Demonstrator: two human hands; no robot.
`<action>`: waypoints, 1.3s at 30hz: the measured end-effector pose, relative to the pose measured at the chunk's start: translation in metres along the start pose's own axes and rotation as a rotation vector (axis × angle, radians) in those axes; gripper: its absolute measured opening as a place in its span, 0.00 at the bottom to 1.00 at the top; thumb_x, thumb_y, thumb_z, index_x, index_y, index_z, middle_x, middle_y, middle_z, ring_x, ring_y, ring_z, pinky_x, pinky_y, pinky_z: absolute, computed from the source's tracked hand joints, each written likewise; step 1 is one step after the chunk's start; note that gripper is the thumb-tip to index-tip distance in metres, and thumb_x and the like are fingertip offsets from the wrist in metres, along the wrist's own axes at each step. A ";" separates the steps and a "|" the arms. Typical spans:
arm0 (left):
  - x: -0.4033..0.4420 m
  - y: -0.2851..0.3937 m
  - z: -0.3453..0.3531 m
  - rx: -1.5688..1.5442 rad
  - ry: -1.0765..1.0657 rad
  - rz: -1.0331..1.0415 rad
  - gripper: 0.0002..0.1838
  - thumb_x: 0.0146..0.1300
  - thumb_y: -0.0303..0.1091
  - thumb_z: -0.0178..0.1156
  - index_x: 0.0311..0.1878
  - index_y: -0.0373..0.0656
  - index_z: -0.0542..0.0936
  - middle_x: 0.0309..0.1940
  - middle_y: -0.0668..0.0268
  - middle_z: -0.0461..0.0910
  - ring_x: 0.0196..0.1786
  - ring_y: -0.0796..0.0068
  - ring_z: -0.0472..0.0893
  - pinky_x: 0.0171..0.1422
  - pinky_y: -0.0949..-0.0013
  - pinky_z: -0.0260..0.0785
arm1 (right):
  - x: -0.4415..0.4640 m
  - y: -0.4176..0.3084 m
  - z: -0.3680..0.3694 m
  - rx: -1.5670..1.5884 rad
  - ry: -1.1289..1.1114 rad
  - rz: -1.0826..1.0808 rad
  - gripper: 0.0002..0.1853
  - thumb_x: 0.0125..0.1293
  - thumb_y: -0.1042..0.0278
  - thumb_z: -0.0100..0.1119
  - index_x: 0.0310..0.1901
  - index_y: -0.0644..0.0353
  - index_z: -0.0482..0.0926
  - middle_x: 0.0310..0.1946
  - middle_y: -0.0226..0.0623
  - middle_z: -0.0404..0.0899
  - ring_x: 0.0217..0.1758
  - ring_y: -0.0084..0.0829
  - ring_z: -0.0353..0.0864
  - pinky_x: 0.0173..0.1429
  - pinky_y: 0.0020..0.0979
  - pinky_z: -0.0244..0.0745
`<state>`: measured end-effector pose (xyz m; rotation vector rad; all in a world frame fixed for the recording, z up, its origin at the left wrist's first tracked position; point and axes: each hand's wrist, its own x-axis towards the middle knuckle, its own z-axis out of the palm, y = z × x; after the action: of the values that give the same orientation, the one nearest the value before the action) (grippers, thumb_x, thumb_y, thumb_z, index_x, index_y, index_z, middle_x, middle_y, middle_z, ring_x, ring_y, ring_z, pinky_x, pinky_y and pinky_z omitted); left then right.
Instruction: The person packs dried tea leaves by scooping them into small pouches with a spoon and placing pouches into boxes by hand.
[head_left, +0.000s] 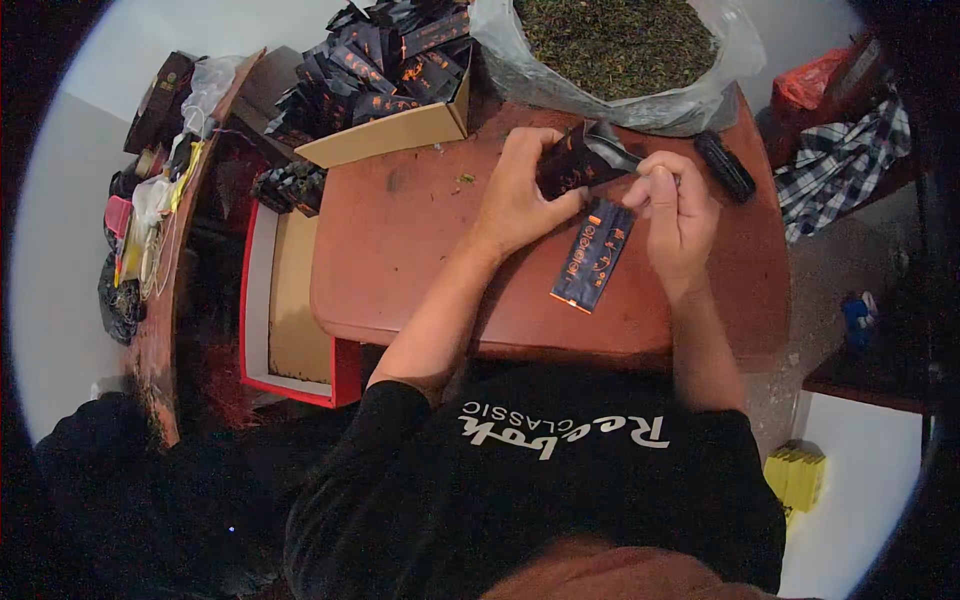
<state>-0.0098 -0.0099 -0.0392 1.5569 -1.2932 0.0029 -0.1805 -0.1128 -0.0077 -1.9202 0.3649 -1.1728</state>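
Observation:
My left hand [522, 190] is wrapped around a black pouch [568, 168] with orange print, above the table. The pouch's mouth gapes at the top, and its silvery inside shows. My right hand [678, 215] is closed beside that mouth, fingers curled and thumb on top; a thin greyish shape runs from the pouch to its fingertips, and I cannot tell whether it is the pouch's edge or a tool. Flat on the table between my hands lies another black packet [592, 256] with orange print. A black ridged cylinder-like object [724, 166] rests right of my right hand.
A cardboard box [390, 135] heaped with black packets stands on the table's [400, 270] back left. Behind my hands, a clear plastic bag [690, 118] holds dark green-brown dried leaves. A red-rimmed box [290, 385] is at the left; a checkered cloth [840, 170] hangs right.

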 end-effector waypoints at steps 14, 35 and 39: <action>0.001 0.001 -0.009 0.061 0.004 -0.033 0.27 0.45 0.31 0.70 0.52 0.40 0.75 0.46 0.55 0.75 0.52 0.53 0.77 0.57 0.58 0.71 | 0.006 -0.011 -0.007 -0.163 0.024 -0.117 0.07 0.74 0.70 0.52 0.44 0.60 0.79 0.24 0.33 0.79 0.28 0.27 0.82 0.36 0.30 0.76; 0.004 -0.015 -0.012 0.019 0.100 -0.035 0.25 0.45 0.31 0.71 0.50 0.39 0.77 0.46 0.57 0.76 0.52 0.56 0.77 0.58 0.61 0.71 | 0.080 -0.019 -0.023 -0.338 0.043 -0.040 0.11 0.75 0.65 0.50 0.45 0.62 0.80 0.24 0.33 0.81 0.29 0.22 0.81 0.37 0.27 0.75; 0.005 -0.012 -0.014 0.031 0.104 -0.090 0.25 0.46 0.31 0.71 0.50 0.39 0.78 0.46 0.57 0.76 0.53 0.59 0.77 0.59 0.62 0.71 | 0.114 -0.003 -0.037 -0.506 0.122 0.030 0.11 0.74 0.65 0.50 0.45 0.60 0.81 0.25 0.33 0.83 0.29 0.27 0.82 0.39 0.29 0.76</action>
<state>0.0087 -0.0054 -0.0387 1.6195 -1.1457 0.0463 -0.1527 -0.2000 0.0700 -2.2617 0.8168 -1.2653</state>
